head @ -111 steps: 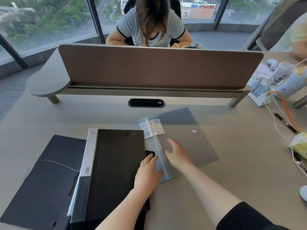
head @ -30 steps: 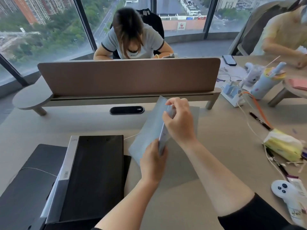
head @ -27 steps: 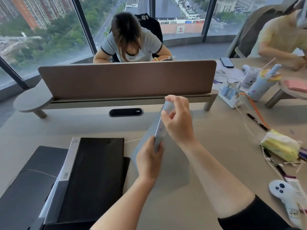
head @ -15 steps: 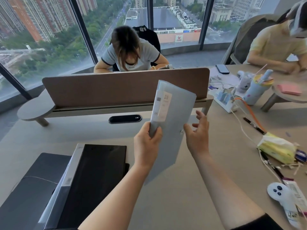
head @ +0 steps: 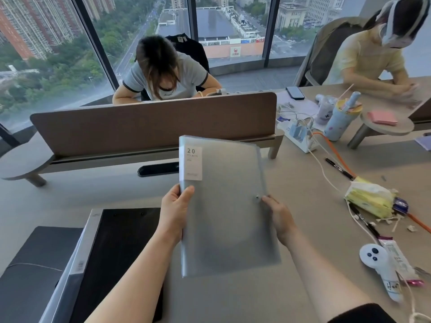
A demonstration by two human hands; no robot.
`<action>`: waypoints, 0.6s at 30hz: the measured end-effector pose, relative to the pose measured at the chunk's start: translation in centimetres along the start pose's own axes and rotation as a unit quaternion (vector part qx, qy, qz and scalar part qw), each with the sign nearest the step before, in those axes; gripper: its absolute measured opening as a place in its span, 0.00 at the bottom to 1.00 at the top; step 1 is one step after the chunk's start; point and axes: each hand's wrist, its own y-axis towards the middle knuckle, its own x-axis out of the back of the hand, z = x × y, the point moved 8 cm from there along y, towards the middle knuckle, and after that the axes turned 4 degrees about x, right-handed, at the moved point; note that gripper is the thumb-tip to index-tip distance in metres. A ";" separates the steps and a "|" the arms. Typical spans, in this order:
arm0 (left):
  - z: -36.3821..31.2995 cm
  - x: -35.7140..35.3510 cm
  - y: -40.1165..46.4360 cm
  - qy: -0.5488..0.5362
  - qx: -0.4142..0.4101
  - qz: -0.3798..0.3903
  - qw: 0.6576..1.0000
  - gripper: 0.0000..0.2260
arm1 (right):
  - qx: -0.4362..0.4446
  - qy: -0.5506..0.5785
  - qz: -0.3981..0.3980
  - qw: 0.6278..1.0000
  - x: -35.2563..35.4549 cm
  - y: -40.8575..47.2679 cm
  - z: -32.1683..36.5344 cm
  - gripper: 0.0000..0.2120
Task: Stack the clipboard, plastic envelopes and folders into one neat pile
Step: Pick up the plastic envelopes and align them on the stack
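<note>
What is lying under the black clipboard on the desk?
Under the black clipboard lies a clear folder with a white spine, on a dark folder. Anything else beneath is covered.

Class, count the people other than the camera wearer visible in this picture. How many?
2: one person sits behind the desk divider, head down; another person sits at the far right table. Others may be out of frame.

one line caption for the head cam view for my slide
Left hand grips and right hand steadies a translucent grey folder held above the desk, beside a black clipboard.
</note>
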 end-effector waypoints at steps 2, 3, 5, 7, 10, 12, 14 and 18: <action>1.7 1.1 0.6 -0.006 0.028 -0.008 1.000 0.08 | -0.034 -0.011 0.009 0.999 -0.1 -0.5 -1.5 0.09; 2.5 1.6 0.9 -0.005 0.040 -0.011 0.999 0.08 | -0.047 -0.023 0.013 0.999 -0.2 -0.8 -2.1 0.09; 4.0 2.7 1.4 0.003 0.064 -0.020 0.998 0.08 | -0.065 -0.035 0.015 0.997 -0.4 -1.0 -3.2 0.10; 5.5 3.9 1.8 0.018 0.089 -0.032 0.995 0.09 | -0.080 -0.048 0.015 0.996 -0.6 -1.2 -4.3 0.11; 7.5 5.3 2.1 0.034 0.113 -0.038 0.992 0.09 | -0.102 -0.090 0.009 0.991 -0.9 -1.5 -5.9 0.11; 9.1 6.3 2.3 0.044 0.127 -0.038 0.990 0.09 | -0.119 -0.164 0.016 0.979 -1.0 -1.5 -7.5 0.12; 10.6 7.2 2.5 0.067 0.138 -0.039 0.987 0.08 | -0.137 -0.237 0.028 0.961 -1.1 -1.6 -9.3 0.12; 13.0 8.8 2.9 0.164 0.145 -0.035 0.975 0.10 | -0.158 -0.324 0.051 0.931 -1.4 -2.5 -11.6 0.09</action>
